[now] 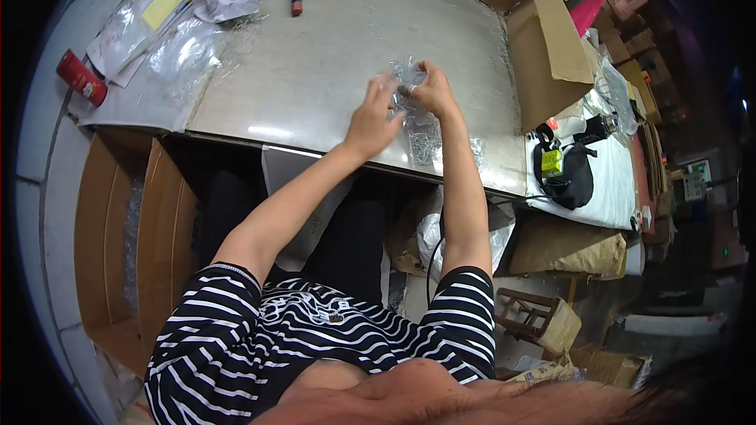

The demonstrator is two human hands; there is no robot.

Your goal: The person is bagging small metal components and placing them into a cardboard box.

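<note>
Looks like smooth grey metal across the surface (291,79), glossy where light streaks the front edge. Glints silvery in the pile of thin strands (426,148), too fine to tell metal from plastic. Turns matt and brown in the cardboard of the open box (543,83) at right and the tall carton (163,244) at left. Shines clear and crinkled in the plastic film (185,53), matt in the yellow paper (167,1). Appears glossy on the red cylinder (82,77), soft and woven on the striped cloth shirt (228,330), wooden on the stool (526,316).
</note>
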